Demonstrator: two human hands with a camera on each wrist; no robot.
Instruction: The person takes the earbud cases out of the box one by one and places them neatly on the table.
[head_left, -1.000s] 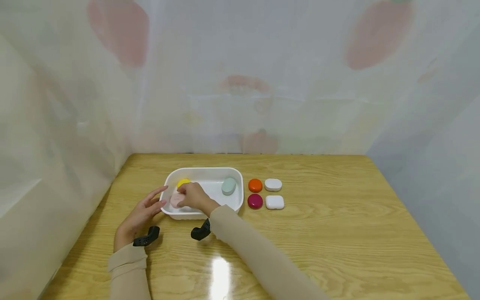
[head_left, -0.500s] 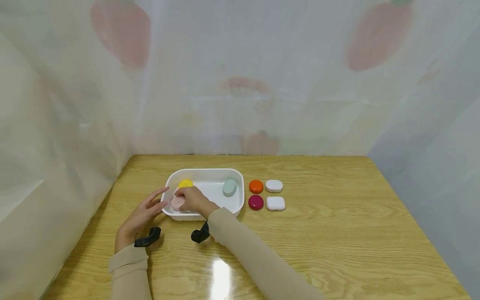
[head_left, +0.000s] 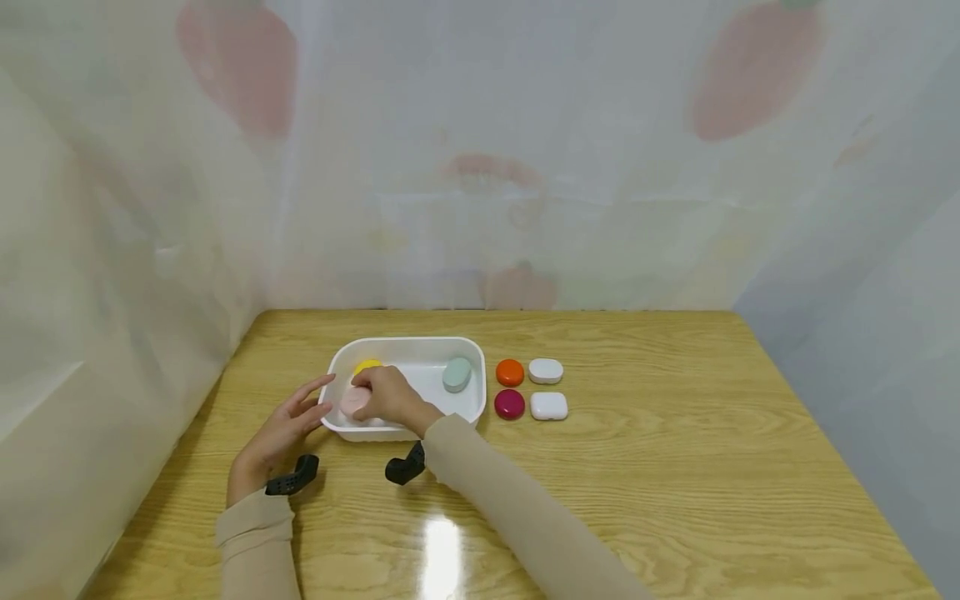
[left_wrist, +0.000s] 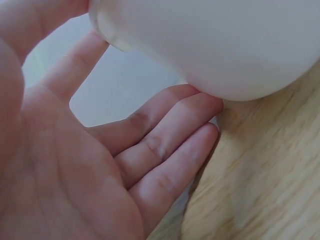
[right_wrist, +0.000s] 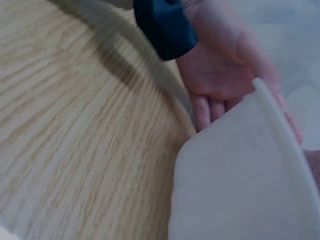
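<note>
A white oval-cornered tray [head_left: 424, 388] sits on the wooden table. My left hand [head_left: 279, 432] rests at its left end, thumb and index finger at the rim; in the left wrist view its other loosely bent fingers [left_wrist: 165, 135] touch the tray's outer side. Inside the tray, my right hand [head_left: 392, 395] pinches a pale pink round case [head_left: 353, 401] between thumb and fingers at the near left corner. Behind it lies a yellow case [head_left: 366, 365], partly hidden by the hand. A pale green oval case [head_left: 457, 375] lies at the tray's right end.
Right of the tray, on the table [head_left: 675, 467], an orange case [head_left: 510, 372] and a dark red one [head_left: 509, 404] stand beside two white cases, a far one [head_left: 545, 371] and a near one [head_left: 549, 406]. A printed curtain [head_left: 600, 208] encloses the table's back and sides.
My right hand's fingers shift slightly about the pink case, which stays in the same corner of the tray. The left hand and the other cases keep their places.
</note>
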